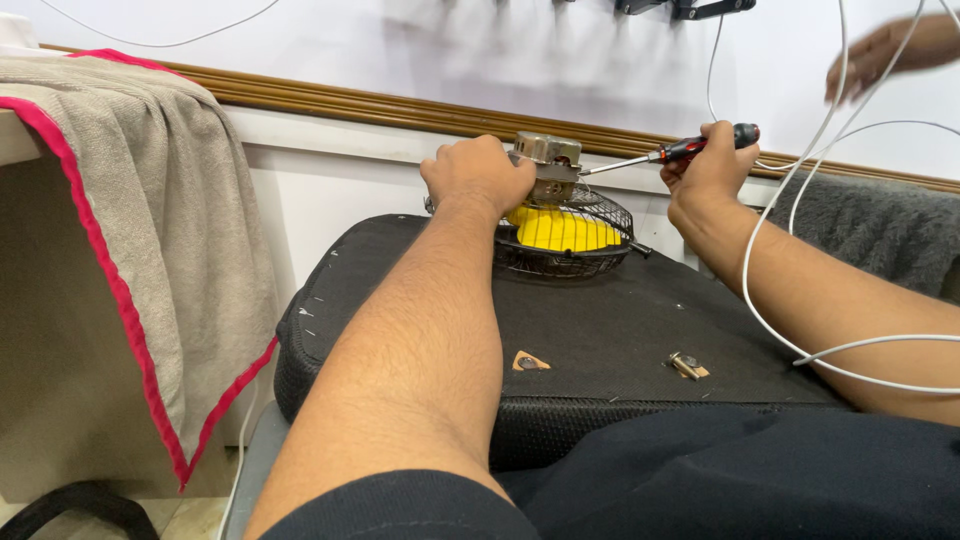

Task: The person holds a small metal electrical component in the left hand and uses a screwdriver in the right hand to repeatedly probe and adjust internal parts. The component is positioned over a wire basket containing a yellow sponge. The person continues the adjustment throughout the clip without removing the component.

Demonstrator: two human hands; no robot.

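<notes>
Left hand (478,175) grips fan motor (548,165) near case edge; right hand (708,165) clasps screwdriver (670,153)

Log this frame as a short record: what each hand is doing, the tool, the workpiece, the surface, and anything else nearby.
left hand: left hand grips the top of the motor
right hand: right hand holds the screwdriver, tip at the motor's side
workpiece: motor sits on a black wire fan guard with yellow blades inside
surface: black padded case
loose parts: small metal piece and small triangular piece on the case
nearby: white cable, grey towel with red edge, another person's hand at top right
</notes>
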